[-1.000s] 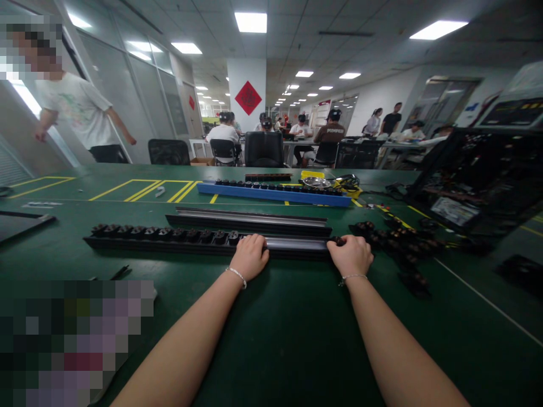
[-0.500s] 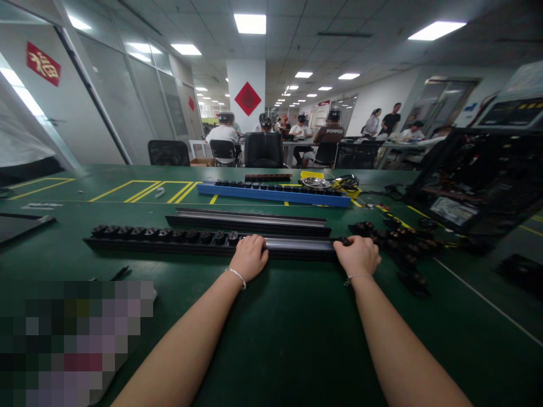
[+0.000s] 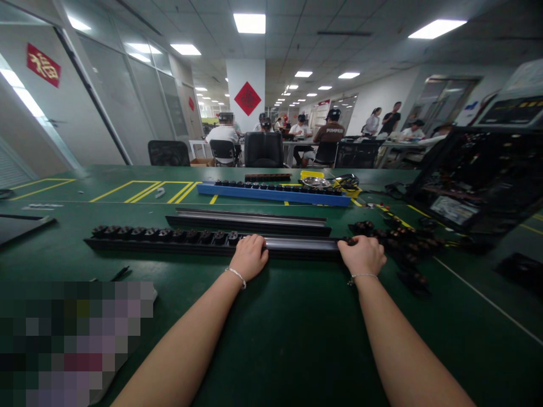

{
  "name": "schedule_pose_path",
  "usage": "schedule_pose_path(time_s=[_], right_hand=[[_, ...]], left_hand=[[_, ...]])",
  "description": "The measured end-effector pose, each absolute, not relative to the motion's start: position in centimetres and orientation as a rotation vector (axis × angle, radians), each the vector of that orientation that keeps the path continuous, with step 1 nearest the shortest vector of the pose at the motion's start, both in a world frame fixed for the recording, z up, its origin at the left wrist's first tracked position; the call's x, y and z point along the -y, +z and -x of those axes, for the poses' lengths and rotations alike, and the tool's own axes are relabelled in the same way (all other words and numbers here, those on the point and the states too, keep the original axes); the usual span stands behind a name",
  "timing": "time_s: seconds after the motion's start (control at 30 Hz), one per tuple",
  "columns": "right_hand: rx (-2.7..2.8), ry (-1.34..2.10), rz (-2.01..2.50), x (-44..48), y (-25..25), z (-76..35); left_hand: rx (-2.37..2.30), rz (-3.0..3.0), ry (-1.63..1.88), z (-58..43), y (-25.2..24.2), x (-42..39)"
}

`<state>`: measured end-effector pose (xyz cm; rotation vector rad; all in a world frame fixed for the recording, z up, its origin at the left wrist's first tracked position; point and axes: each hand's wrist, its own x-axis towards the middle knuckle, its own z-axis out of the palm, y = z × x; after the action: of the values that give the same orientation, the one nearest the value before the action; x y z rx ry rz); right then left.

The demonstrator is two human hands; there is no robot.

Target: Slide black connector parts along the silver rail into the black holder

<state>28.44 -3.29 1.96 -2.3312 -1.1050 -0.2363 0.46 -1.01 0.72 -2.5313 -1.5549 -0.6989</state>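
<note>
A long black channel rail (image 3: 301, 245) lies across the green table. Its left half carries a row of black socket modules (image 3: 165, 235), while the stretch between my hands shows a bare grey inner face. My left hand (image 3: 251, 255) is closed over the rail at the right end of that row; its fingertips are hidden. At the rail's right end, my right hand (image 3: 363, 255) is closed round a small black module (image 3: 348, 241), mostly covered by the fingers. Right of that hand lies a pile of loose black modules (image 3: 409, 240).
Behind the rail lies another black channel (image 3: 250, 219). Farther back are a blue channel (image 3: 271, 194) filled with black parts, a metal dish (image 3: 316, 182) and a yellow tray (image 3: 311, 174). A large black open-fronted case (image 3: 458, 175) stands at right. People sit at tables beyond.
My right hand has shifted slightly right along the rail's end, still closed. My left hand has stayed in place on the rail.
</note>
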Motion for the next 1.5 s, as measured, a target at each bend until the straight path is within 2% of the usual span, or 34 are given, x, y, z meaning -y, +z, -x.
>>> schedule_pose_path(time_s=[1.5], right_hand=[[0.938,-0.263,2.328,3.9,1.7,-32.5]], left_hand=[[1.582,2.546,-0.697,-0.4,0.8,1.0]])
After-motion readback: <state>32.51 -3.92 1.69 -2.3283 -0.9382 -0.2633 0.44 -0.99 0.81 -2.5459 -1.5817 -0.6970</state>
